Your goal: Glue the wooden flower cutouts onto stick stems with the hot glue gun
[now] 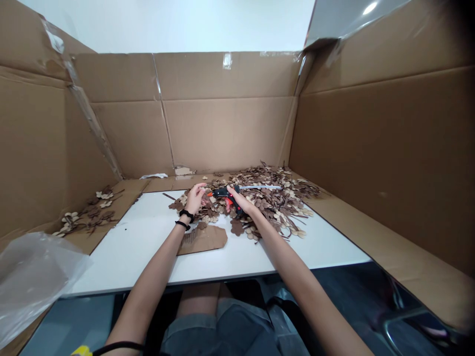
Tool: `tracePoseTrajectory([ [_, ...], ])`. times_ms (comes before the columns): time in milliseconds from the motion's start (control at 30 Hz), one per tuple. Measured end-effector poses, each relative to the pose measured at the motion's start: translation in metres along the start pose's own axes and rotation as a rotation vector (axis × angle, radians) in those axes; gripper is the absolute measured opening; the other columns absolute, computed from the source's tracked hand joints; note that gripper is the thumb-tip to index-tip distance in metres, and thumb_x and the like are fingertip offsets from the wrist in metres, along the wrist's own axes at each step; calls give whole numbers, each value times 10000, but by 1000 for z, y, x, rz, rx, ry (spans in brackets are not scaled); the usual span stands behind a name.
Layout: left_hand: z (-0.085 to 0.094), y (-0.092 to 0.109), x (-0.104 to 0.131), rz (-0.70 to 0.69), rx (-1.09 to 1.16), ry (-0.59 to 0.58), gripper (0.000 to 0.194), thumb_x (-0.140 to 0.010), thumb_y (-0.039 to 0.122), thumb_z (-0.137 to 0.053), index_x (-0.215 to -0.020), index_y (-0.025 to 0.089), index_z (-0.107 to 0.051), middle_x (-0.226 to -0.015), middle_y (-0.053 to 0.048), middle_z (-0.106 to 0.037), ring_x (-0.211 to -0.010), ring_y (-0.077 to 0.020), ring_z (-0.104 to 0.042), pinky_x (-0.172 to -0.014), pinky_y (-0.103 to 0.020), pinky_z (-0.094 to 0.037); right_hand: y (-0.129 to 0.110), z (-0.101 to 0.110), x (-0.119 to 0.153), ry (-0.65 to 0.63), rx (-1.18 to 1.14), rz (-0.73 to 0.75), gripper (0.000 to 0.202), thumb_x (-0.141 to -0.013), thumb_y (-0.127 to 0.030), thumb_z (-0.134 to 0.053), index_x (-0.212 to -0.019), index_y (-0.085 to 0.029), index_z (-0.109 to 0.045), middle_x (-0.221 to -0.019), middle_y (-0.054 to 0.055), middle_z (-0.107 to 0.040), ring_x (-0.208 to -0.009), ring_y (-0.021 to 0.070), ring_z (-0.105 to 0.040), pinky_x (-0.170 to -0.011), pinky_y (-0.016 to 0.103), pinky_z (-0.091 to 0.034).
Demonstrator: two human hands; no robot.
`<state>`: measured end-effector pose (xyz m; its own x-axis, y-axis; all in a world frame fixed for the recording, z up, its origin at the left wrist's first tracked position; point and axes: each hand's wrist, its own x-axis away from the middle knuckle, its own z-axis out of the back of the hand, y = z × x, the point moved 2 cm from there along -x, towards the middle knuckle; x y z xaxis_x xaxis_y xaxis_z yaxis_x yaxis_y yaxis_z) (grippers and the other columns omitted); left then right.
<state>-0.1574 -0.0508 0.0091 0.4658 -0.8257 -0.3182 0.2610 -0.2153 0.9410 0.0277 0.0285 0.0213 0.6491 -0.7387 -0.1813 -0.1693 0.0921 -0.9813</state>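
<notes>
My right hand (237, 199) is wrapped round the handle of a black and red glue gun (221, 192), whose orange nozzle points left. A long whitish glue stick (261, 187) sticks out of the gun's back end. Right by the nozzle is my left hand (196, 199), its fingers bent together; whatever they pinch is too small to make out. Brown and cream flower-shaped pieces with thin stems lie in a large pile (274, 198) around and behind the gun. A cut piece of cardboard (210, 240) rests on the white table (137, 237) below my hands.
Tall cardboard walls (226, 131) stand at the back and both sides. A smaller group of flower pieces (92, 215) lies on cardboard at the left. Clear plastic bag (35, 277) at the lower left. A white scrap (154, 176) lies near the back wall.
</notes>
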Motion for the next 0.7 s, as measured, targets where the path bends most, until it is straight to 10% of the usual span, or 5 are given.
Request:
tracePoseTrajectory([
  [100,-2,3,2,-18,-12,-33,316,-900,295,-487,-1175,148,-535,-893,-74,-646,-416,-63,-520,-356,-169,-374,0,-3,2,-179,128,-54,660,-745,-784,-439,-455,-211,-589,-416,25,-551,-417,151,-498,-555,313,-465],
  [700,-2,11,6,-48,-34,11,260,-885,297,-519,-1087,142,-566,-741,-14,-588,-397,-43,-450,-365,-164,-340,2,-1,0,-133,165,-53,635,-743,-775,-457,-452,-216,-537,-400,13,-502,-385,128,-431,-447,279,-378],
])
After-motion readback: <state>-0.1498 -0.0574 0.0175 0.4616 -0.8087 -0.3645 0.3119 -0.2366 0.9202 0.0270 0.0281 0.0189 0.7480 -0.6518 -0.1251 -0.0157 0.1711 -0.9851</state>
